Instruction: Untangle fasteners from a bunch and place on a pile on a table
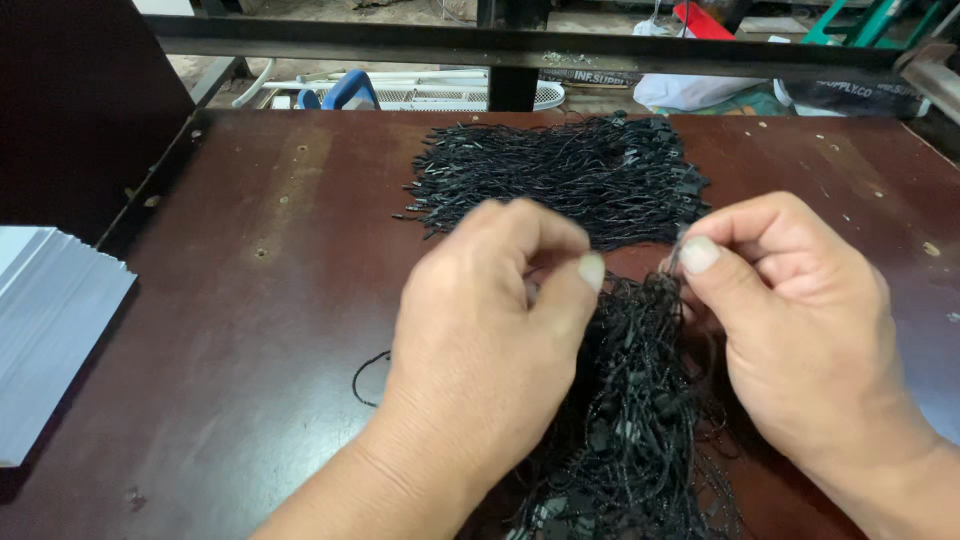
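While both hands pinch it, left hand [480, 330] and right hand [800, 330], the cord bundle [630, 420] runs lengthwise toward the viewer.

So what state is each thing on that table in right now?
Left hand: fingers pinched shut over the near cords.
Right hand: thumb and finger pinched on a cord end.
Near bundle of black cords: loose, tangled, between the hands.
Far bundle of black cords: lying flat, untouched.
White sheets: stacked, fanned, at the table's left edge.

Left hand [480, 340] and right hand [800, 340] close together, backs up, each thumb-and-forefinger grip pinched shut.
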